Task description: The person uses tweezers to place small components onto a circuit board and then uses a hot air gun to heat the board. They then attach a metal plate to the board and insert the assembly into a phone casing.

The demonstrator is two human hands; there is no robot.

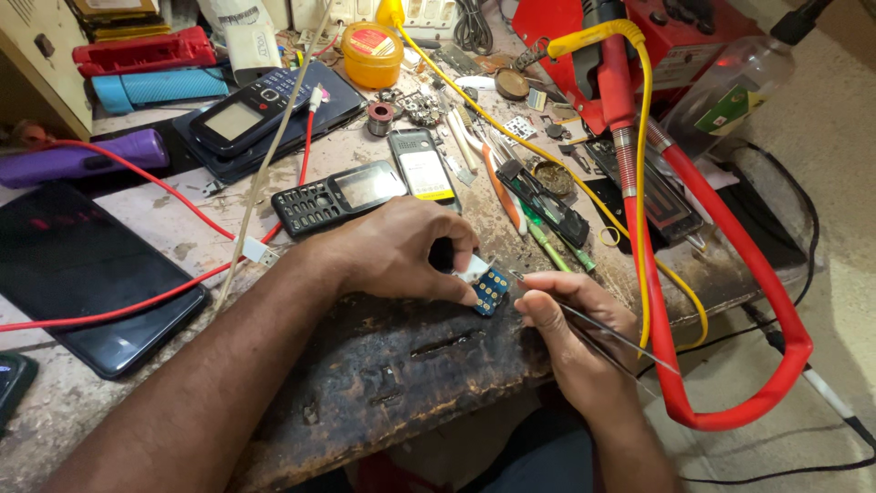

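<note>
Two hands: both at the front edge of a cluttered wooden workbench [383, 383], close together over one small part.
Left hand [401, 251]: fingers curled and pinched shut on a small blue circuit board [490, 290]; thumb and forefinger press it from above.
Circuit board: blue, gold contact dots on its face, a white piece attached at its upper edge; tilted, low over the dark scorched patch of bench, just beside the right hand's fingertips. Whether it rests on the wood, cannot tell.
Right hand [570, 319]: closed on thin metal tweezers [607, 333]; tips point left toward the board, long end trails back past the wrist. Contact between tips and board too small to judge.
Behind the left hand: black keypad phone [336, 196] lying flat, and a phone body with a white-and-yellow battery [422, 169] showing, just beyond the knuckles.
Far left: large dark smartphone [87, 274] face up, a red cable [137, 310] crossing it.
Back left: second keypad phone [245, 111] on a dark case, purple tube [82, 160], blue roll [160, 89].
Back centre: round yellow tin [371, 53], small solder spool [380, 117].
Right side: thick red hose [730, 274] looping off the bench edge, yellow wire [643, 183] alongside it, red box [675, 36] at the back.
Mid bench: loose screws, chips, and an orange-and-white handled tool [497, 183].
</note>
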